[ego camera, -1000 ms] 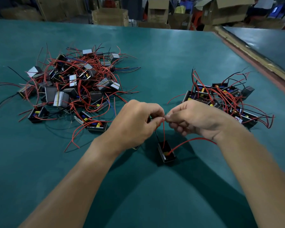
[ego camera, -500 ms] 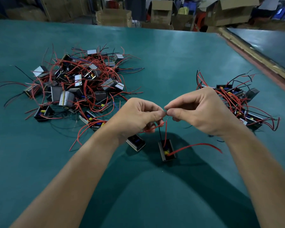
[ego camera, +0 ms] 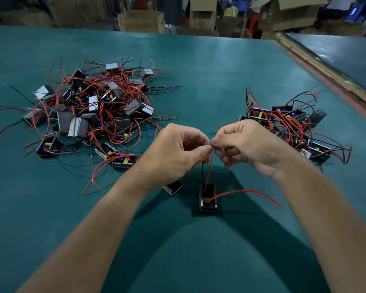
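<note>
on the green worktop (ego camera: 199,81), mid-frame, left hand (ego camera: 173,157) and right hand (ego camera: 247,146) both pinch wire ends (ego camera: 212,150) above a small transformer (ego camera: 208,197).

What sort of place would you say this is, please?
Probably a factory or workshop assembly bench: heaps of small wired components on a green table, with stacked cardboard cartons behind.

Teal table (ego camera: 199,70), black module (ego camera: 208,205) with yellow bit inside and red and black wires (ego camera: 244,190), left pile (ego camera: 93,115) of grey-silver yellow-banded blocks tangled in red, black, few blue leads, right pile (ego camera: 287,127) black with red leads, brown cartons (ego camera: 141,22) behind.
</note>
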The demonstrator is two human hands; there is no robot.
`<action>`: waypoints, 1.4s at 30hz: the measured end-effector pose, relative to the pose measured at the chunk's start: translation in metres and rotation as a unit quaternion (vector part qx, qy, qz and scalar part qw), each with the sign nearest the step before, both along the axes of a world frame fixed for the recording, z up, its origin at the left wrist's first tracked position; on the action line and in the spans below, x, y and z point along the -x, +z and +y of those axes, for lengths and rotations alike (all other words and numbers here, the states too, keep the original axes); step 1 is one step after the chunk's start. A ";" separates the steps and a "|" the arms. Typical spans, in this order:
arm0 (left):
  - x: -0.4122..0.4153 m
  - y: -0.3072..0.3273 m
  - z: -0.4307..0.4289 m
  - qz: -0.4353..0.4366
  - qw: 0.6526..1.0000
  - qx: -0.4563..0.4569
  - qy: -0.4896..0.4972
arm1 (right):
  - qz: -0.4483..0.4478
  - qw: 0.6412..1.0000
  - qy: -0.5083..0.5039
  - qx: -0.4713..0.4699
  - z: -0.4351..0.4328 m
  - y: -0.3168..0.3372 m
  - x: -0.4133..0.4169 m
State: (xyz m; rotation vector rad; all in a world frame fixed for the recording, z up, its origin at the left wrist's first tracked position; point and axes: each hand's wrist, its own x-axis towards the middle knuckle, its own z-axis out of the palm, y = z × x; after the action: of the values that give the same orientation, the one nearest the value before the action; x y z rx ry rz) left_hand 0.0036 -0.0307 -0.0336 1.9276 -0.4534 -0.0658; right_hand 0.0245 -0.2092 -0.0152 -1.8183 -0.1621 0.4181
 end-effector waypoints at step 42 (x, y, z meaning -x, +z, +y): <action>-0.005 -0.001 0.000 -0.022 0.998 0.013 0.052 | -0.052 0.998 0.003 -0.046 -0.001 0.000 0.002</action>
State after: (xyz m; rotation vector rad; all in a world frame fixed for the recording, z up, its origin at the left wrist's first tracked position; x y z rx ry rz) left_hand 0.0087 -0.0304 -0.0342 1.9258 -0.3807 0.0488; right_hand 0.0225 -0.2098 -0.0154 -1.7507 -0.2549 0.3168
